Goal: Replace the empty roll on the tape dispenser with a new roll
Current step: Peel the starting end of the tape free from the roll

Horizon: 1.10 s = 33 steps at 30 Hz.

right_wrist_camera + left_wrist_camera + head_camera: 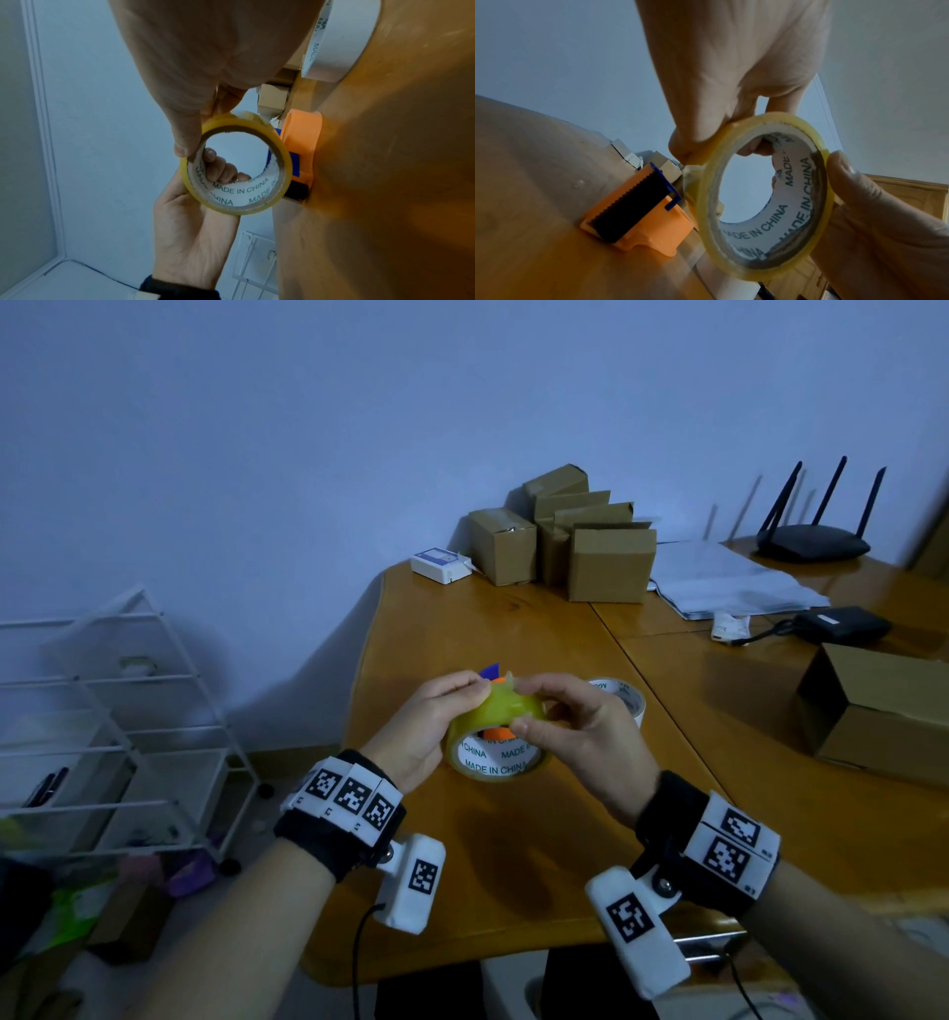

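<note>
A new roll of yellowish clear tape point(495, 747) with a white core printed "MADE IN CHINA" is held on edge above the wooden table point(513, 865). My left hand point(452, 706) grips it from the left, fingers curled inside the core point(218, 172). My right hand point(534, 706) pinches its top and near rim, thumb on the rim point(185, 142). A crumpled loose tape end point(509, 680) sticks up between the fingertips. The orange dispenser point(641, 213) with blue parts lies on the table just behind the roll point(782, 223). The empty white core point(624, 698) lies to the right.
Several cardboard boxes point(565, 541) and a small white device point(441, 562) stand at the table's back. Papers point(729, 582), a router point(811, 541), a black unit point(842, 624) and a larger box point(883, 706) are at the right. A white wire rack point(128, 711) stands left of the table.
</note>
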### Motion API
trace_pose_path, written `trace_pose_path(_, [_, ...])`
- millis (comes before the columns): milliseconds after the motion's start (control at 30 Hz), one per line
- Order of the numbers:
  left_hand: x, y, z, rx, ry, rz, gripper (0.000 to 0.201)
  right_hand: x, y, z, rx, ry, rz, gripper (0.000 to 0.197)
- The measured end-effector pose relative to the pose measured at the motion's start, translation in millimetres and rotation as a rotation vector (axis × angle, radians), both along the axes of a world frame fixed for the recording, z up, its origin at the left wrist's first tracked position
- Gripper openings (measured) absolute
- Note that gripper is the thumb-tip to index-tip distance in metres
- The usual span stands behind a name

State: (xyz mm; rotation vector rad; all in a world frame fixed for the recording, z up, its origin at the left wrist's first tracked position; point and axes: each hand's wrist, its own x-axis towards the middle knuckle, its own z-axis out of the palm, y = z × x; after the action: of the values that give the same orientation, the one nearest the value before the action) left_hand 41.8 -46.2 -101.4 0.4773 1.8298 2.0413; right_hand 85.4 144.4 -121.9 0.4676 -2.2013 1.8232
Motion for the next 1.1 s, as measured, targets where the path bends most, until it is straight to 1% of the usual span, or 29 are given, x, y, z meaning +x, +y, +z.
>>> trace_pose_path(133, [-2,-1,-1,-0.018,0.012,0.015,0.019,-1,0,-1,0.048,0.014,-0.008,0.018])
trace_pose_path(433, [-1,-1,-7,-0.022,0.037,0.062,0.019,-4,-1,-2,0.163,0.053,-0.034,0.015])
trace_pose_path(900, [0,-3,-9,-0.054,0.066,0.06,0.02,0,-2,2,0.182,0.056,-0.015,0.01])
trace_pose_path(1033, [0,-2,-9,-0.068,0.071,0.063,0.019,0,-2,1,0.215,0.064,-0.021,0.012])
trace_pose_path(1100, [1,-3,-8,-0.076,0.078,0.06,0.019,-1,-2,-1,0.236,0.07,-0.016,0.008])
